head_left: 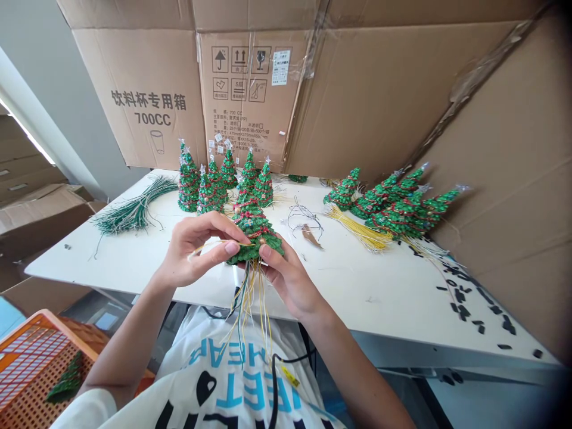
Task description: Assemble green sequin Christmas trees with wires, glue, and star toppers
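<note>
Currently, tall cardboard panels (379,101) back a white table (339,298); an orange basket (71,341) sits low at left. On the table, small green trees (187,185) stand behind the work, more trees (397,205) lean together at right, and a green wire bundle (138,205) and a yellow wire bundle (360,228) lie to either side. The worked tree (254,223) is held upright at the near table edge, loose wires (252,292) hanging from its base. Grip: right hand (290,277) clasps the lower rim, thumb on the front, other fingers behind; left hand (196,250) pinches a yellow strand (243,243) between thumb and index finger, against the foliage. A gold bead (262,241) sits just beside the right thumb. Step in hand, as judged: seating that strand at the lower tier. Next move likely calls for a steady right-hand hold while the left guides the strand inward without bending it. Its far end is lost among the greenery; cannot tell whether it is already threaded.
</note>
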Available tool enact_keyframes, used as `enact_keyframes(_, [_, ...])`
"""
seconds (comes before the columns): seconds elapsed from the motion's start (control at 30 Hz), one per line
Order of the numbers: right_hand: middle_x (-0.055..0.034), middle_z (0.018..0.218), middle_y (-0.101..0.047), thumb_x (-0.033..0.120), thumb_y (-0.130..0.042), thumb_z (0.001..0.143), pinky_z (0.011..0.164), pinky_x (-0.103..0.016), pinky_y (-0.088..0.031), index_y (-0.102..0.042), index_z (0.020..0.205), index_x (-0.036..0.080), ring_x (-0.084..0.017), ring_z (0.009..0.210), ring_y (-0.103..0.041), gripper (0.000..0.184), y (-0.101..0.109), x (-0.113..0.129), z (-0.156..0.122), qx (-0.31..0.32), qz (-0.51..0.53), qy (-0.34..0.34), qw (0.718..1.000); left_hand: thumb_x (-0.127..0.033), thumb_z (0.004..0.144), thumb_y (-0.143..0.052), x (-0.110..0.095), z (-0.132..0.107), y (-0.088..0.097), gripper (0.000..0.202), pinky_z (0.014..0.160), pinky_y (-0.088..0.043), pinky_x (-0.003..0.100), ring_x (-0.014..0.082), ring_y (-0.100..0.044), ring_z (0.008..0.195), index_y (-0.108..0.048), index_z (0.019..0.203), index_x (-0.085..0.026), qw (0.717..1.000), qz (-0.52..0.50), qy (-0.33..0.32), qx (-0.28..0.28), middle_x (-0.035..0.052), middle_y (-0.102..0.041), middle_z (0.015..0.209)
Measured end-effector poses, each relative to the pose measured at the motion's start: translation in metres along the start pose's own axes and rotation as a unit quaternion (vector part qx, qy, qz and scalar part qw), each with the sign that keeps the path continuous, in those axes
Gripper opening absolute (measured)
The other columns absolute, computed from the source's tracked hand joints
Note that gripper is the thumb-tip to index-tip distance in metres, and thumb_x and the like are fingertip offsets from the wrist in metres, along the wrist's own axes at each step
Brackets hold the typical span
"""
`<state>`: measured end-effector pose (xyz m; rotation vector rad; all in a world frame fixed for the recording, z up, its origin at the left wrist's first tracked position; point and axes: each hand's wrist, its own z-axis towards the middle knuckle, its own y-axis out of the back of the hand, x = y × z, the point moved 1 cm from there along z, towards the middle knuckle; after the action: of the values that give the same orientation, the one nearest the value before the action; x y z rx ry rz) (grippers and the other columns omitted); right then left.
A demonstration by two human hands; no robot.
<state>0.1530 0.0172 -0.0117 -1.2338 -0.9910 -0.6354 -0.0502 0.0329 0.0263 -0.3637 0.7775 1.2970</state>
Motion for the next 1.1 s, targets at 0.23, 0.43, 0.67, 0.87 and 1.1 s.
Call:
enact_keyframes(0.23, [-0.0023, 0.119, -0.08, 0.054, -0.101, 0.076, 0.102, -0.047, -0.068, -0.07, 0.108, 0.028, -0.027, 0.11, -0.077, 0.052, 0.001, -0.001, -0.001, 0.001, -0.012, -0.006, 1.0, -0.024, 0.096, -0.087, 0.003, 0.002, -0.004, 0.014, 0.071, -0.063, 0.025, 0.016, -0.078, 0.084, -0.074, 0.091, -0.02, 0.993, 0.075, -0.031, -0.082, 0.0055, -0.082, 0.09])
enact_keyframes(0.43, [-0.0018, 0.108, -0.078, 0.055, -0.104, 0.071, 0.091, -0.039, -0.065, -0.071, 0.106, 0.025, -0.022, 0.096, -0.073, 0.056, 0.0, 0.001, -0.002, 0.02, -0.029, -0.008, 0.999, -0.035, 0.091, -0.093, 0.008, 0.004, -0.001, 0.024, 0.063, -0.062, 0.022, 0.0132, -0.074, 0.072, -0.076, 0.091, -0.019, 0.993, -0.001, 0.055, -0.102, 0.0032, -0.077, 0.085])
enact_keyframes(0.67, [-0.0033, 0.11, -0.079, 0.06, -0.102, 0.073, 0.083, -0.038, -0.066, -0.072, 0.108, 0.026, -0.024, 0.095, -0.074, 0.058, -0.002, 0.0, -0.003, 0.048, -0.002, -0.061, 0.997, -0.028, 0.091, -0.093, 0.006, 0.005, -0.002, 0.022, 0.064, -0.058, 0.021, 0.012, -0.072, 0.073, -0.073, 0.086, -0.019, 0.995, -0.016, 0.062, -0.076, 0.0013, -0.076, 0.083])
enact_keyframes(0.87, [-0.0054, 0.124, -0.079, 0.063, -0.1, 0.075, 0.094, -0.043, -0.066, -0.073, 0.115, 0.026, -0.028, 0.108, -0.076, 0.061, 0.002, -0.002, -0.002, 0.028, -0.021, -0.049, 0.998, -0.023, 0.092, -0.091, 0.007, 0.007, 0.002, 0.015, 0.074, -0.055, 0.027, 0.0133, -0.069, 0.081, -0.077, 0.086, -0.019, 0.999, 0.044, -0.023, 0.005, 0.004, -0.077, 0.09])
enact_keyframes(1.1, [-0.0061, 0.124, -0.08, 0.066, -0.098, 0.076, 0.091, -0.043, -0.066, -0.074, 0.115, 0.026, -0.029, 0.111, -0.076, 0.061, 0.004, 0.001, 0.0, 0.024, -0.032, -0.038, 0.998, -0.027, 0.099, -0.085, -0.003, 0.009, 0.011, 0.022, 0.09, -0.061, 0.032, 0.0191, -0.076, 0.1, -0.088, 0.12, -0.026, 0.984, 0.13, -0.082, 0.088, 0.0089, -0.079, 0.11])
